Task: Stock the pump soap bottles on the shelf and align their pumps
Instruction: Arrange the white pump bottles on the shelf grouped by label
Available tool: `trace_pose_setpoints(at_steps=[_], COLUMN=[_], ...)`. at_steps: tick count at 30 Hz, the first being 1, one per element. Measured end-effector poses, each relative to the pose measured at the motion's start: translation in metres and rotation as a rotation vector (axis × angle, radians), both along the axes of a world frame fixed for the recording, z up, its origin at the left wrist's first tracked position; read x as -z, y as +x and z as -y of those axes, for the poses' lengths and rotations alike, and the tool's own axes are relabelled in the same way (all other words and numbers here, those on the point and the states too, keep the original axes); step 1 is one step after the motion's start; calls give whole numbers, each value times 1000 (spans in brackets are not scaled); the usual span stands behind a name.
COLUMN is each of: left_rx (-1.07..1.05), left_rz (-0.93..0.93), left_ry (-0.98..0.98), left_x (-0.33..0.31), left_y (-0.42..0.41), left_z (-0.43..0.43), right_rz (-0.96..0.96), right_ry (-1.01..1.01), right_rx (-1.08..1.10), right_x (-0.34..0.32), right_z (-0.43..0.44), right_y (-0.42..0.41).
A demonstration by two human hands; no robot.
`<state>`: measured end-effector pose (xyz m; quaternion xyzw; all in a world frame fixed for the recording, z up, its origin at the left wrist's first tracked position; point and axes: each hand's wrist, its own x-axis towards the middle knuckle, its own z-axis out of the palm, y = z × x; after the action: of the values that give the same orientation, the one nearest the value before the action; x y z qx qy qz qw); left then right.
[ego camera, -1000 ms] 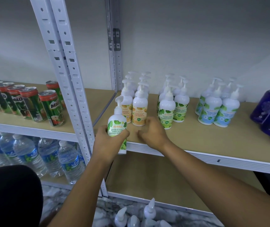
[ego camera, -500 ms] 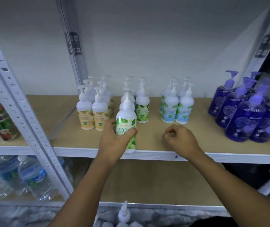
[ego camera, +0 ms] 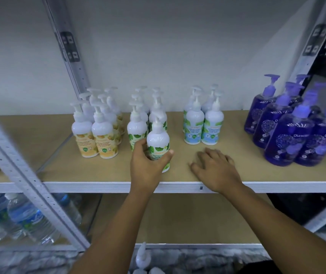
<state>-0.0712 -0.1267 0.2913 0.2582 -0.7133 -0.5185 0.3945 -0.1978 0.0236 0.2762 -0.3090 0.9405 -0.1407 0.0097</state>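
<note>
Four clusters of pump soap bottles are seen on the tan shelf (ego camera: pixel 237 161): yellow-labelled bottles (ego camera: pixel 95 139) at the left, green-leaf bottles (ego camera: pixel 137 127) beside them, mint-blue bottles (ego camera: pixel 203 125) further right, and purple bottles (ego camera: pixel 288 135) at the far right. One green-leaf bottle (ego camera: pixel 158 142) is held upright at the front of the green cluster, near the shelf's front edge. Whether its base is resting on the board cannot be told. It is gripped by the left hand (ego camera: pixel 148 169), with the thumb curled round its right side and the fingers round its left. Its pump is blurred, so the direction cannot be told. The right hand (ego camera: pixel 215 169) is laid flat on the bare board just right of that bottle, fingers relaxed and spread, nothing held. Water bottles (ego camera: pixel 25 218) are stocked on the lower level at the left, behind a perforated grey post (ego camera: pixel 20 175).
</note>
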Motion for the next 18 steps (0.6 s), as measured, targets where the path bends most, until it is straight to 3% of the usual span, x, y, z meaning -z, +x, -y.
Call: trace_pose_setpoints(at_steps=[4, 8, 18], left_rx=[-53, -247, -363], left_rz=[156, 492, 603], left_ry=[15, -193, -256], left_x=[8, 12, 14], left_y=[2, 7, -11], left_z=[1, -4, 8], right_rz=[6, 21, 28], right_ry=[5, 7, -8], right_rx=[2, 9, 16], right_x=[-2, -4, -3], right_z=[0, -1, -1], right_y=[2, 3, 2])
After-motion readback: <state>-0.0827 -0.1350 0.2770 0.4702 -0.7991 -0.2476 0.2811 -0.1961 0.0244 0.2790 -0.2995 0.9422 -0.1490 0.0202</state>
